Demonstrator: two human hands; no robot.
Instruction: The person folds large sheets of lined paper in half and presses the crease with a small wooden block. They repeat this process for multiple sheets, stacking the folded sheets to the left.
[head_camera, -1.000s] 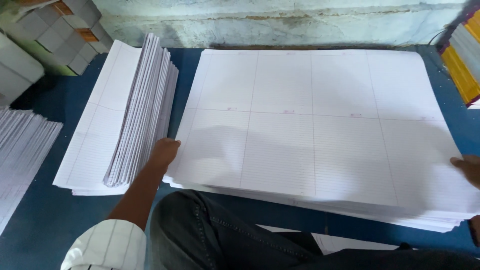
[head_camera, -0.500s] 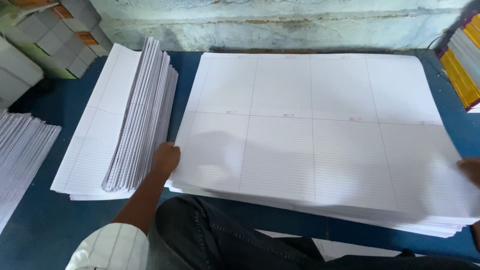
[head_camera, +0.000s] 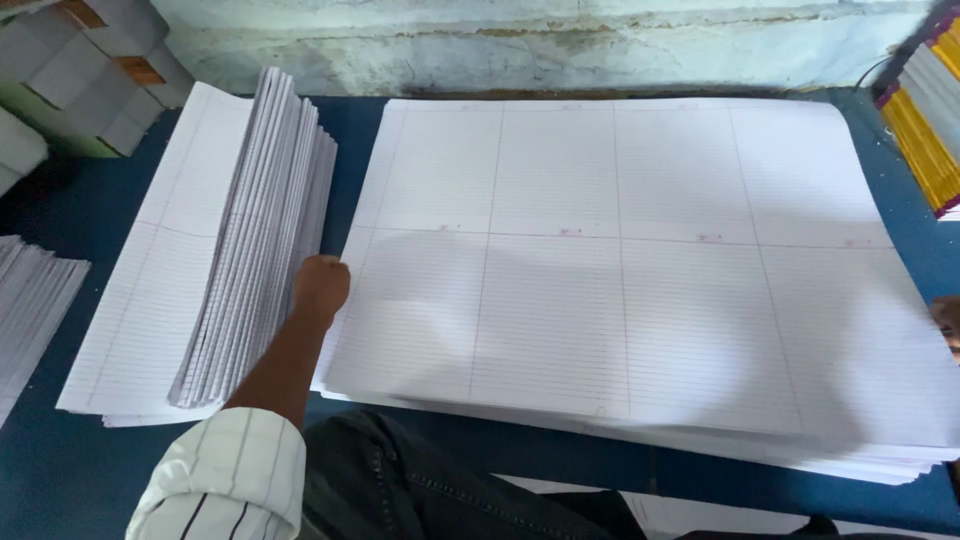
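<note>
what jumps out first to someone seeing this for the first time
The big stack of ruled white sheets fills the middle and right of the blue table. The left hand rests at that stack's left edge, beside a pile of folded ruled sheets standing on edge. Only a sliver of the right hand shows at the stack's right edge.

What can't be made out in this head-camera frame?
- Right hand: cut off by the right edge; grip unreadable.
- Left hand: fingers tucked at the edge of the large stack of white ruled sheets; hold unclear.
- Small pink marks on the top sheet: too small.
</note>
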